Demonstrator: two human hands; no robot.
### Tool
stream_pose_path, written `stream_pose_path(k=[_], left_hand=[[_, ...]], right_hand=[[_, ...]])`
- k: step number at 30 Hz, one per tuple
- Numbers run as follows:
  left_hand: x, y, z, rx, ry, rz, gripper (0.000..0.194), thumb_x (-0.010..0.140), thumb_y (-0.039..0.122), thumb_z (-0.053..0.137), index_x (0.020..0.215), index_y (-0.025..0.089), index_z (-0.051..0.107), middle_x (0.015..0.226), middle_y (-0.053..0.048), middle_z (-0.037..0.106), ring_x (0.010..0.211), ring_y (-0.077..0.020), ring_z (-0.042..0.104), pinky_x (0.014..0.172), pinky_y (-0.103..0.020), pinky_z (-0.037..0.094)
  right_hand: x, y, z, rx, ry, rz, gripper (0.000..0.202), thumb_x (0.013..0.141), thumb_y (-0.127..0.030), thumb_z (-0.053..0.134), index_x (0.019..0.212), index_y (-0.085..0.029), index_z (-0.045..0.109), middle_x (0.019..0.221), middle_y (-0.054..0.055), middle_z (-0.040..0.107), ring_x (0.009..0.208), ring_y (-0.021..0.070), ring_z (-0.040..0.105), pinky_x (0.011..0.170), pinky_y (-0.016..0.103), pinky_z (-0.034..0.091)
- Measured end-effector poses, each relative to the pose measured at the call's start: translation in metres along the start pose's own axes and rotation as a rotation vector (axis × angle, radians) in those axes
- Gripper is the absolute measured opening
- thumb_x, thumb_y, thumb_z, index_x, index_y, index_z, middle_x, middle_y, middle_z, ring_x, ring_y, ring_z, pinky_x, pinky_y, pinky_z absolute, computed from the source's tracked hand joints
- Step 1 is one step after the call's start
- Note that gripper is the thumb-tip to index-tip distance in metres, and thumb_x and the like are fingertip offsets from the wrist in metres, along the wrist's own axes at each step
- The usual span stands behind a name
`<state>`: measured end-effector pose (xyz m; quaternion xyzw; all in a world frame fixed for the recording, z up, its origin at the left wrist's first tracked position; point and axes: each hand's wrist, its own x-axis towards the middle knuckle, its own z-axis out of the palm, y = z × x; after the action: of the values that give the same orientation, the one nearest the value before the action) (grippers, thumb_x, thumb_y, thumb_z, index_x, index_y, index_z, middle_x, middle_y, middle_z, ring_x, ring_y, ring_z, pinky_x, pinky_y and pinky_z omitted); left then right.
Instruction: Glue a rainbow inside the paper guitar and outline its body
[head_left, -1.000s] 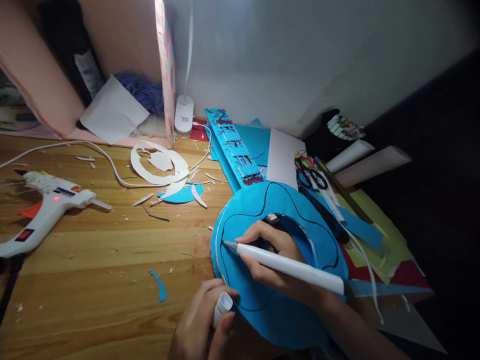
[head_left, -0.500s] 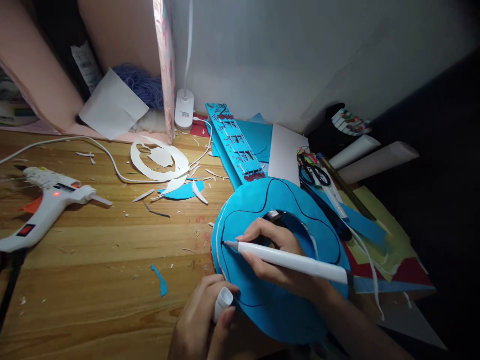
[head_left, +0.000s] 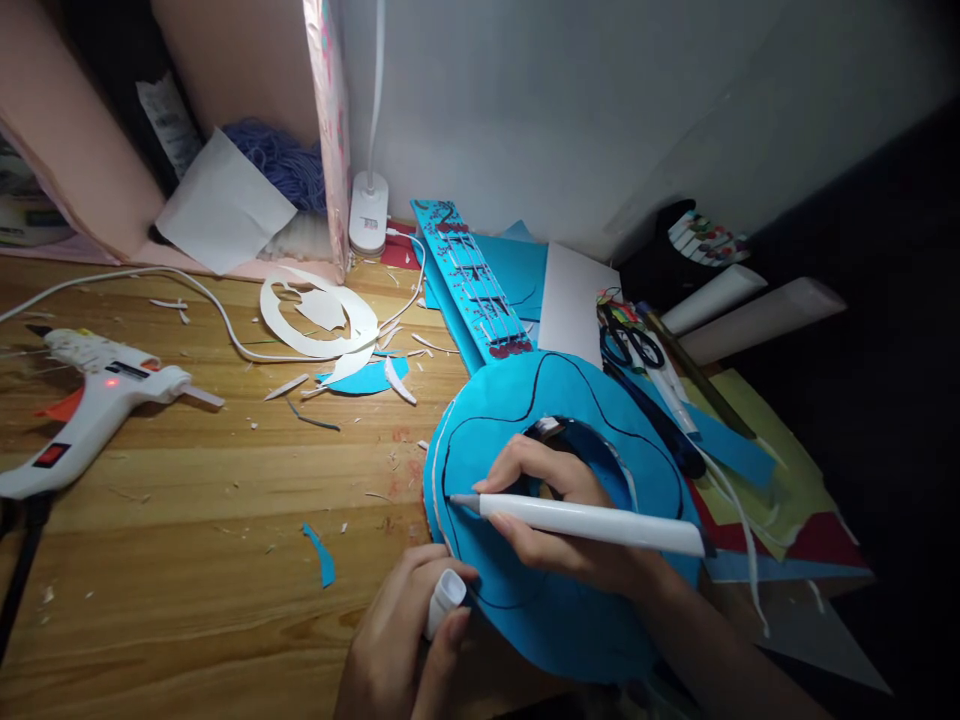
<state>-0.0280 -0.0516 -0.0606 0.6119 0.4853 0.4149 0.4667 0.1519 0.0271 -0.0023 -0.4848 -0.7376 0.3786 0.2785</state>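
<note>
A white marker (head_left: 585,520) is pinched in my right hand (head_left: 555,500), its tip on a black line at the left side of a blue paper guitar (head_left: 517,610). The guitar has a round body with a dark-rimmed hole and a decorated neck (head_left: 472,270) with white strings. A wavy black outline runs around the hole. My left hand (head_left: 405,630) is closed around a white marker cap (head_left: 447,600), with its fingertips against the guitar's lower left edge. My right hand and forearm hide part of the hole and body.
At left lies a white hot glue gun (head_left: 105,400) with its light lit. Paper scraps (head_left: 367,378) and a white cable (head_left: 240,350) lie beyond. Scissors (head_left: 634,345), coloured paper (head_left: 795,460) and white rolls (head_left: 757,320) are at right. A pink box (head_left: 330,150) stands at the back.
The marker tip has moved slightly down along the guitar's left side, lengthening the black line. My left hand has kept its place with the cap.
</note>
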Motion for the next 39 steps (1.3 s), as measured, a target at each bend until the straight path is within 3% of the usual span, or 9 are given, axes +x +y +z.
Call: stream_pose_path(k=[19,23,28,39], left_hand=[[0.0,-0.005,-0.005,-0.009,-0.068,0.038,0.02,0.09,0.025,0.047,0.105,0.03,0.058,0.102,0.002,0.064,0.093,-0.01,0.063,0.079,-0.014,0.046],[-0.002,-0.001,-0.003,-0.089,-0.035,-0.017,0.019,0.09,0.027,0.047,0.103,0.03,0.061,0.103,0.002,0.065,0.092,-0.012,0.063,0.078,-0.016,0.046],[-0.004,0.008,0.003,-0.197,0.082,-0.211,0.021,0.091,0.033,0.044,0.093,0.027,0.064,0.093,0.0,0.067,0.085,-0.0136,0.062,0.076,-0.018,0.043],[-0.002,0.0,-0.002,-0.182,-0.026,-0.133,0.019,0.092,0.029,0.042,0.096,0.026,0.061,0.089,0.001,0.064,0.081,-0.0119,0.061,0.072,-0.016,0.043]], right_hand=[[-0.002,0.007,-0.003,0.032,-0.102,-0.011,0.008,0.071,-0.018,0.059,0.079,-0.02,0.06,0.078,-0.001,0.061,0.072,0.0145,0.055,0.066,0.028,0.039],[-0.003,0.008,-0.004,0.028,-0.149,-0.038,0.008,0.07,-0.018,0.059,0.078,-0.02,0.059,0.077,-0.001,0.06,0.075,0.0159,0.054,0.069,0.029,0.037],[-0.004,0.009,-0.004,0.017,-0.157,-0.062,0.01,0.071,-0.015,0.058,0.08,-0.019,0.057,0.079,-0.001,0.058,0.076,0.0149,0.052,0.072,0.029,0.036],[-0.007,0.012,-0.002,0.013,-0.176,-0.083,0.013,0.068,-0.012,0.06,0.077,-0.019,0.055,0.078,-0.001,0.055,0.077,0.0157,0.05,0.072,0.03,0.037]])
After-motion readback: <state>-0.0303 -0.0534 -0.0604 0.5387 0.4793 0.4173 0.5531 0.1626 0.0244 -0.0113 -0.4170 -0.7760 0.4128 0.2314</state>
